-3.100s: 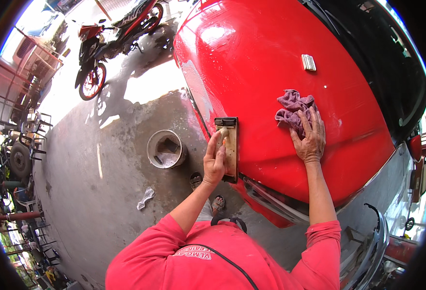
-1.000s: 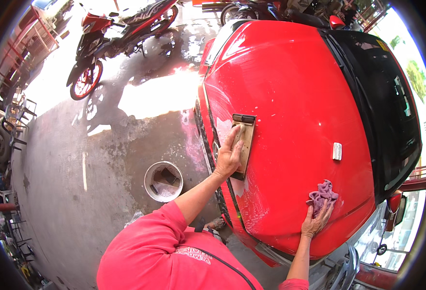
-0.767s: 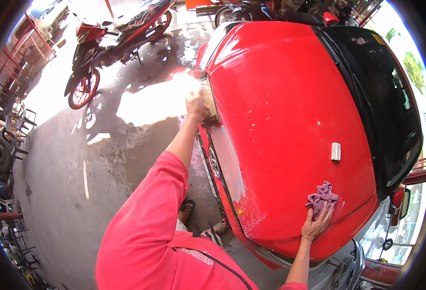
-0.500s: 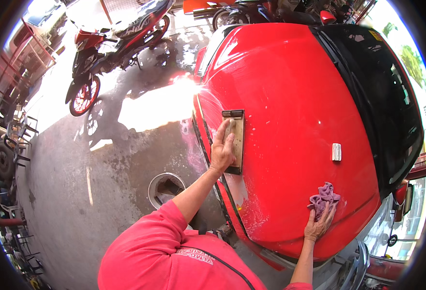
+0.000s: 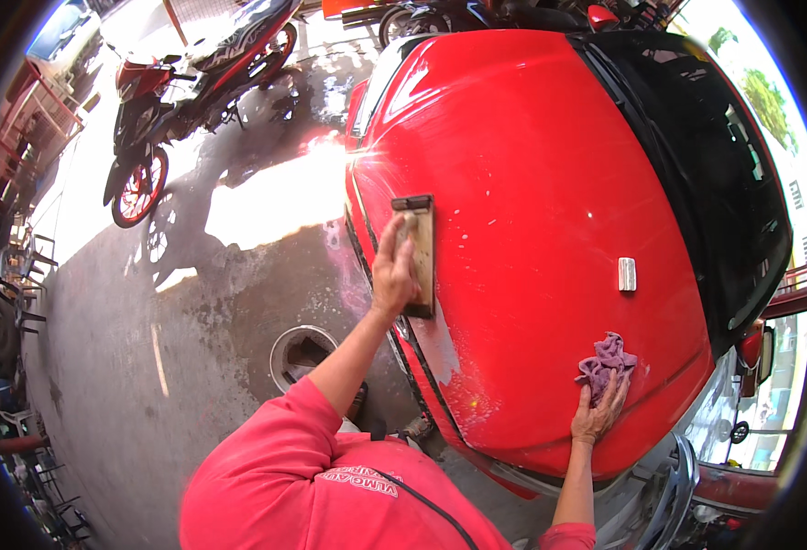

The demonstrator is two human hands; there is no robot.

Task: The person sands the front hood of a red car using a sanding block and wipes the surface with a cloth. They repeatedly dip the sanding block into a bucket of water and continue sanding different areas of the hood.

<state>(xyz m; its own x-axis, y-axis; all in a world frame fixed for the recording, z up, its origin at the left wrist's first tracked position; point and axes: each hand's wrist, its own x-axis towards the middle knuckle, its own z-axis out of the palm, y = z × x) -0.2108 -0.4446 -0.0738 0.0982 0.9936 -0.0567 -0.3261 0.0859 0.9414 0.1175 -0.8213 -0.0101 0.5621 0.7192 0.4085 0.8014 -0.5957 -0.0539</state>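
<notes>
The red car hood spreads in front of me. My left hand grips a long, flat sanding block with dark clamped ends, its fingers laid along the top. The block rests on the hood near its front edge, beside a pale, scuffed paint patch. Farther right, my right hand presses a crumpled purple cloth against the hood, fingertips on the bunched fabric. The cloth hides part of those fingers. Beyond it lies a small whitish block, touched by neither hand.
A white bucket stands on the concrete floor left of the car's front. A red and black motorcycle is parked at the upper left. The dark windshield borders the hood on the right. A loose grey car part leans at the lower right.
My left hand has slid the sanding block slightly left, toward the hood's front edge. My right hand and the cloth stay in place on the hood. The whole view has shifted a little.
</notes>
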